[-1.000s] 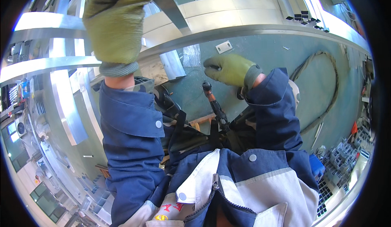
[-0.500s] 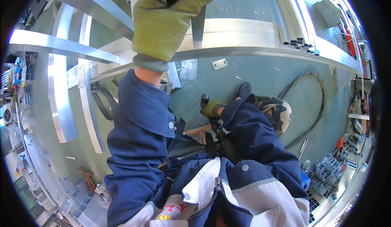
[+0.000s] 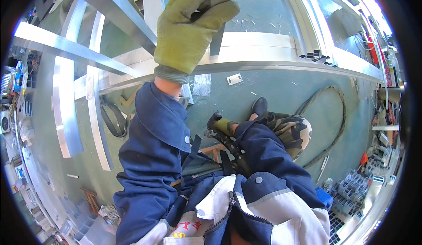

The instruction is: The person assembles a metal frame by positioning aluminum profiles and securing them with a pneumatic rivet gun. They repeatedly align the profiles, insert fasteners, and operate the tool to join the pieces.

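High up near the top edge of the floor view, the left hand (image 3: 193,29) in a yellow-green glove is closed around a dark metal bar (image 3: 218,20) that stands nearly upright. The bar is held against the long silver rail (image 3: 281,65) that runs across the frame, and the fingers are wrapped tight over it.

Lower down, just beside the knee in camouflage trousers (image 3: 290,130), the right hand (image 3: 222,124) is seen in a glove of the same kind. It is curled on the top of a black tool (image 3: 233,150) that runs down toward the body — what kind of tool cannot be told, since a blue sleeve (image 3: 272,157) hides most of it.

More silver rails (image 3: 66,108) are laid on the green floor (image 3: 281,104) at its left side, a small white plate (image 3: 234,78) lies near the long rail, and a dark hose (image 3: 334,126) is looped by the right edge.

Trouble could come easily. The bar is gripped by one hand only, so it could slip or tip if the glove is loosened. The tool could be dropped on the black shoe (image 3: 259,105) just beside it. The hose could be tripped over, since it is looped close to the feet.
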A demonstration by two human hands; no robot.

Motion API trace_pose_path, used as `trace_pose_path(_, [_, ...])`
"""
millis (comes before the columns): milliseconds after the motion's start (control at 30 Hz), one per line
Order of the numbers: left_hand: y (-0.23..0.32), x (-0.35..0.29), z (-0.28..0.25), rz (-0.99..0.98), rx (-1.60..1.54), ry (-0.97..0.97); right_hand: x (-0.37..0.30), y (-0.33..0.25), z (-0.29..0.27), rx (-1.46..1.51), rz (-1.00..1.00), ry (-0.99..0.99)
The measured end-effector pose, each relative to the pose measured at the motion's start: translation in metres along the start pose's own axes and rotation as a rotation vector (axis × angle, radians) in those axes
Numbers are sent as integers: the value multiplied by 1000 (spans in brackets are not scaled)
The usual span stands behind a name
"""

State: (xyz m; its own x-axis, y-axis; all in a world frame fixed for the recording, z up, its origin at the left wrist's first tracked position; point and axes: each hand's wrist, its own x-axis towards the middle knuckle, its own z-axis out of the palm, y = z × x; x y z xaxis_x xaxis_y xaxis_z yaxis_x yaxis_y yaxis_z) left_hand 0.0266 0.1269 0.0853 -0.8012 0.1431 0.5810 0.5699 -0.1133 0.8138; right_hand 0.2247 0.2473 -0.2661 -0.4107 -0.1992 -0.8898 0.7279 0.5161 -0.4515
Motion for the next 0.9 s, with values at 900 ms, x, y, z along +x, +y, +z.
trace_pose_path(900, [-4,1,-8,-62,109,34,-334,-48,-93,906,-805,399])
